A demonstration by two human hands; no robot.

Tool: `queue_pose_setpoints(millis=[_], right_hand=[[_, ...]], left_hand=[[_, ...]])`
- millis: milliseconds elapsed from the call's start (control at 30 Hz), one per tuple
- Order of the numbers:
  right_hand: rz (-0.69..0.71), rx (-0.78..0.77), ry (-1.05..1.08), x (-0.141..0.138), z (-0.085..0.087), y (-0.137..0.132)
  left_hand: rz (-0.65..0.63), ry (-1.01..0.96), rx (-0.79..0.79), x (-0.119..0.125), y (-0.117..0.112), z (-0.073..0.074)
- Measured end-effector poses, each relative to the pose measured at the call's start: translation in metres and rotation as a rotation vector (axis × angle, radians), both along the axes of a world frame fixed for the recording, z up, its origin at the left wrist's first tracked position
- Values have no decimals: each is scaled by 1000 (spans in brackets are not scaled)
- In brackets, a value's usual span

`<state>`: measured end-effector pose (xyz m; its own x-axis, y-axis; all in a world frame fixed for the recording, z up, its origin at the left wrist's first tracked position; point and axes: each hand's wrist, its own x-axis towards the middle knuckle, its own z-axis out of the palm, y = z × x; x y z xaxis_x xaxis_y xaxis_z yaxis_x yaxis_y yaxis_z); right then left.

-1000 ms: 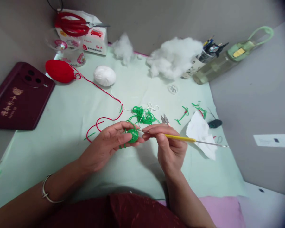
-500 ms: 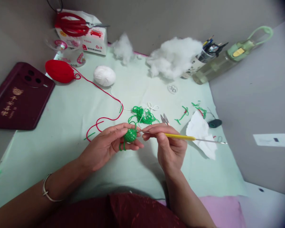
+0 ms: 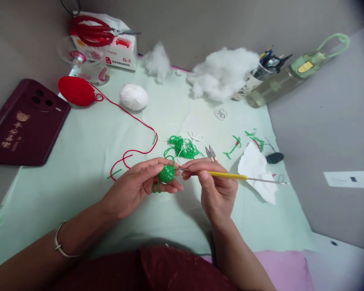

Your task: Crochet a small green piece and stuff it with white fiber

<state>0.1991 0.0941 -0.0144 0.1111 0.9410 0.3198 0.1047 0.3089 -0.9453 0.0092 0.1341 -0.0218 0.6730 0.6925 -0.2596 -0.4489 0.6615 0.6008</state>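
Note:
Between the thumb and fingers of my left hand (image 3: 139,182) sits a small round green crochet piece (image 3: 166,173), with green yarn looped around the lower fingers. My right hand (image 3: 215,182) grips a crochet hook (image 3: 229,175) by its yellow handle. The hook's working tip meets the right edge of the green piece; whether it is through a stitch is too small to tell. Its other metal end points out to the right. Just beyond my hands lies a loose tangle of green yarn (image 3: 182,147), crossed by a white strand.
Behind are a red yarn ball (image 3: 77,91), a white yarn ball (image 3: 133,97) and white stuffing (image 3: 223,72). Small snips (image 3: 211,153) lie beyond my right hand, near a white paper scrap (image 3: 256,171). A phone (image 3: 27,123) stands left; a bottle (image 3: 286,76) leans at back right.
The crochet hook and my right hand have shifted very slightly left, toward the green crochet piece. My left hand keeps its hold almost unmoved.

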Motion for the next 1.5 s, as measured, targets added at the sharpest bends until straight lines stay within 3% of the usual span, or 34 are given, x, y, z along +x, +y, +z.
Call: queue_pose_setpoints(millis=[167, 433, 833, 1167, 1500], right_hand=[[5, 30, -36, -1, 0, 1], [71, 3, 154, -2, -8, 3], [127, 21, -83, 0, -2, 0], [67, -131, 297, -6, -13, 3], [167, -228, 383, 3, -5, 8]], left_hand=[[1, 8, -10, 0, -1, -1], [50, 152, 124, 2, -3, -2], [80, 163, 175, 3, -3, -2], [78, 211, 236, 2, -5, -5], [58, 188, 224, 0, -7, -8]])
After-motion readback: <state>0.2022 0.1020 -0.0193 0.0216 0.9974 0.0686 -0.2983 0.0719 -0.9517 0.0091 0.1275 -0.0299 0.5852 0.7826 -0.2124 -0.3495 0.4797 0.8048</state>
